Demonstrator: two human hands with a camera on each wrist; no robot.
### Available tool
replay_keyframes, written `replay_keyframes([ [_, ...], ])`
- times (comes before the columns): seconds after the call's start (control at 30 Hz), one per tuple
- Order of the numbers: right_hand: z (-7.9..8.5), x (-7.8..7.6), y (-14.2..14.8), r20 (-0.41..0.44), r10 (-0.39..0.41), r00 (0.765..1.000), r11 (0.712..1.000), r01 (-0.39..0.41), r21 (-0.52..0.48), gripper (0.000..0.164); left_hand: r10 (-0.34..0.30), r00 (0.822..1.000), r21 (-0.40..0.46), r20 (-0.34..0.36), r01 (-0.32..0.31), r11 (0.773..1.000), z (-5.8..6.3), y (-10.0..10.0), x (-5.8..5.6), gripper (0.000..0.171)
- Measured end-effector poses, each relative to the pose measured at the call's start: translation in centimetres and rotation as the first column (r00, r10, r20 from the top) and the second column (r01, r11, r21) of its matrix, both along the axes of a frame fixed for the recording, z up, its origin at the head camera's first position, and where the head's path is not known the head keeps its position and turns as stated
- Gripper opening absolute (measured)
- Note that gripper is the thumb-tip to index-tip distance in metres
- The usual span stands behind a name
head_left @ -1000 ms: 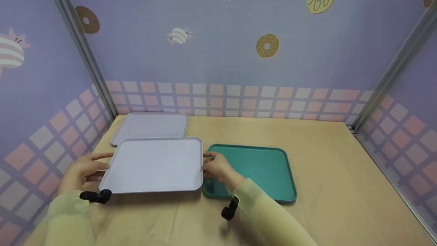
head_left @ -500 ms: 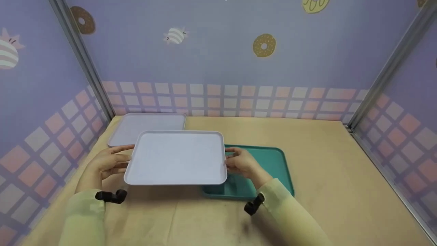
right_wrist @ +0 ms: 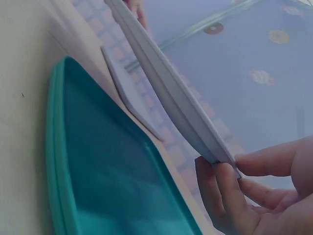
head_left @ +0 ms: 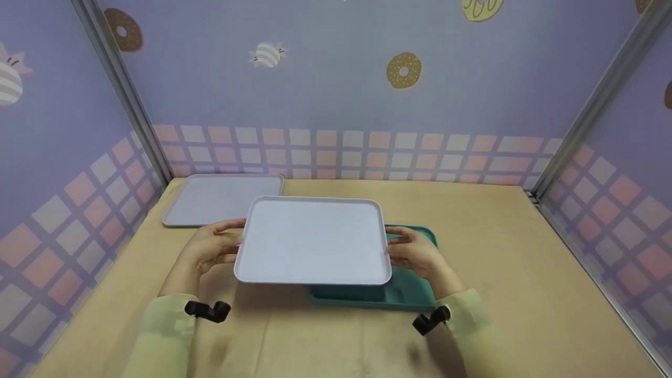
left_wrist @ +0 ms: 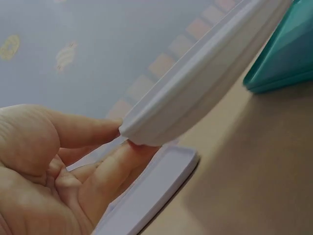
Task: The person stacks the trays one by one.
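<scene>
Both hands hold a white rectangular tray [head_left: 315, 241] by its two short sides, up above the table. My left hand [head_left: 212, 247] pinches the left rim, thumb on top and fingers beneath, as the left wrist view shows. On the opposite rim, my right hand [head_left: 417, 253] pinches in the same way. Beneath the held tray lies a green tray [head_left: 409, 291], partly covered by it in the head view. The right wrist view shows a doubled rim on the green tray [right_wrist: 58, 161], like two stacked together. There is a gap between white and green.
A second white tray [head_left: 220, 199] lies at the back left of the table, near the corner. Cream cloth covers the table [head_left: 499, 252]. Patterned purple walls [head_left: 336, 105] enclose the back and both sides, with metal posts [head_left: 118, 84] at the corners.
Both hands have lifted the white tray and carried it to the right, from beside the green tray to over it. The back-left white tray and the green tray have stayed put.
</scene>
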State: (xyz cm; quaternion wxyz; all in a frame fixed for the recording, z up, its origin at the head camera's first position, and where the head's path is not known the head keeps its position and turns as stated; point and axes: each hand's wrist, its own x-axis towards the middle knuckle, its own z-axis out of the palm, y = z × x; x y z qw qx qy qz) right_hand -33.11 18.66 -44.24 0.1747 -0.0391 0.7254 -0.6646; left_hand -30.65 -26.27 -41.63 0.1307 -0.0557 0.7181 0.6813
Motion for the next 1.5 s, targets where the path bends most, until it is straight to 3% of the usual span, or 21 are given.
replay_keyframes([
  [0.37,0.1,1.4,6.6,-0.016,0.010,1.000,1.000,-0.010,-0.006,0.067,0.033,0.999,0.024,-0.007,-0.033,0.999,-1.9,6.5,-0.6,0.060],
  [0.8,0.0,1.7,11.6,0.012,-0.035,0.999,0.997,0.034,0.070,0.070,0.064,0.998,-0.001,-0.015,-0.064,0.998,-3.7,11.8,-1.3,0.055],
  [1.13,-0.8,1.5,12.0,0.045,-0.091,0.995,0.978,0.081,0.190,0.068,0.066,0.994,-0.127,-0.089,-0.077,0.989,-5.1,13.8,-1.7,0.047],
  [1.33,-1.2,1.5,11.4,0.018,-0.118,0.993,0.957,0.109,0.268,0.067,0.089,0.989,-0.161,-0.117,-0.108,0.981,-5.9,14.5,-1.9,0.047],
  [1.5,-1.6,1.4,10.9,0.022,-0.143,0.990,0.943,0.129,0.307,0.066,0.077,0.979,-0.282,-0.189,-0.129,0.951,-6.7,14.9,-2.0,0.044],
])
